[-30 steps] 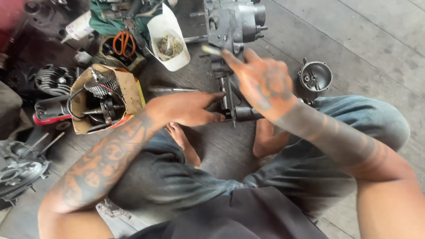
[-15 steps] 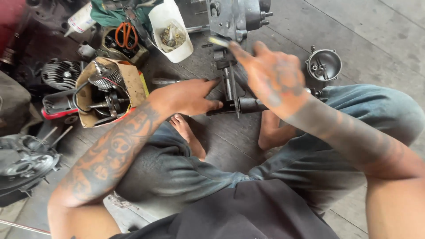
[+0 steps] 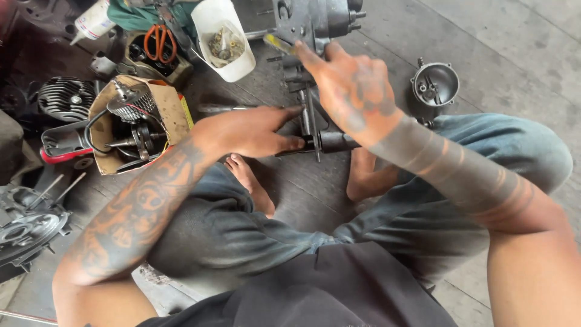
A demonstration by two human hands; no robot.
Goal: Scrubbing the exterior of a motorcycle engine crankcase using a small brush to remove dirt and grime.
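Left hand [image 3: 254, 130] pinches the dark metal engine part [image 3: 315, 130] on the floor [image 3: 484, 48], at 12 o'clock from the feet. Right hand [image 3: 354, 91], fingers curled, grips a yellow-handled screwdriver [image 3: 279, 43] above it.

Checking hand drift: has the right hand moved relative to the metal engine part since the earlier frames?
No. The right hand stays over the metal engine part, fingertips toward its upper end; only the camera view shifts.
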